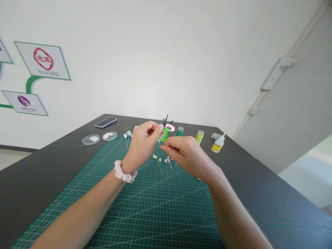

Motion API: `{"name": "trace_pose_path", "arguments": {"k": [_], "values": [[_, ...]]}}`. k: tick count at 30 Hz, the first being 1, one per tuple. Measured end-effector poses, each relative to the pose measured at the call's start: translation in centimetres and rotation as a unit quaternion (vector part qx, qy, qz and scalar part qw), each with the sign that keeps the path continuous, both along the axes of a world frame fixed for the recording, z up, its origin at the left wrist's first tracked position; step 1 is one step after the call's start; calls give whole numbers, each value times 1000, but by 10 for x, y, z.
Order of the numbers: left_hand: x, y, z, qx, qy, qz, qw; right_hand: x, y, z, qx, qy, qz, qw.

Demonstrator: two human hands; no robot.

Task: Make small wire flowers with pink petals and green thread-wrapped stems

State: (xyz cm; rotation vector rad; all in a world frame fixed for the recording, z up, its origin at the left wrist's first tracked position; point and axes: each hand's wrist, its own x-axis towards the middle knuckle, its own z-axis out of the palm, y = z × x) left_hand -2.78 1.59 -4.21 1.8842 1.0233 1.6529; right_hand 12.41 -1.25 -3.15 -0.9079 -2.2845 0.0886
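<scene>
My left hand point(147, 138), with a pale scrunchie point(125, 172) on its wrist, is raised over the mat in a pinch. At its fingertips is a curved pink petal piece point(170, 128), which it appears to hold. Lower and to the right, my right hand point(181, 148) is also pinched; whatever lies between its fingertips is too fine to make out. Beneath the hands on the green cutting mat point(155, 207) lie a small white flower on a thin stem point(155, 157) and pink wire-stemmed petals point(168, 161).
Behind the hands stands a green tub point(164, 134) holding dark-handled tools. To its right are a dark green tube point(180, 131), a yellow-green tube point(199, 137) and a glue bottle point(218, 143). Leftward lie blue flowers point(127, 134), two shallow dishes point(90, 139) with white material, and a phone point(106, 121).
</scene>
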Motion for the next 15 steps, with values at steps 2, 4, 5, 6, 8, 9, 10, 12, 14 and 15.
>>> {"name": "trace_pose_path", "arguments": {"k": [2, 4, 5, 6, 8, 9, 10, 12, 14, 15], "values": [[0, 0, 0, 3, 0, -7, 1000, 1, 4, -1, -25, -6, -10, 1000], [-1, 0, -1, 6, 1, -12, 1000, 3, 7, -2, -48, -3, -16, 999], [-1, 0, -1, 7, 0, -15, 1000, 4, 9, -3, -57, 1, -16, 998], [-1, 0, -1, 8, -3, -19, 1000, 5, 11, -3, -65, 7, -13, 998], [-1, -1, 0, 9, -7, -29, 1000, 6, 13, -5, -82, 21, -6, 996], [-1, -1, 0, 10, -9, -34, 999, 7, 14, -6, -91, 28, -1, 995], [-1, -2, 0, 9, -10, -40, 999, 8, 16, -7, -99, 36, 2, 994], [-1, -2, 0, 7, -11, -58, 998, 9, 18, -8, -111, 51, 4, 992], [-1, -3, 0, 4, -11, -77, 997, 11, 21, -9, -121, 64, 2, 991], [-1, -3, 0, 4, -10, -84, 996, 12, 22, -10, -126, 71, 0, 989]]}}
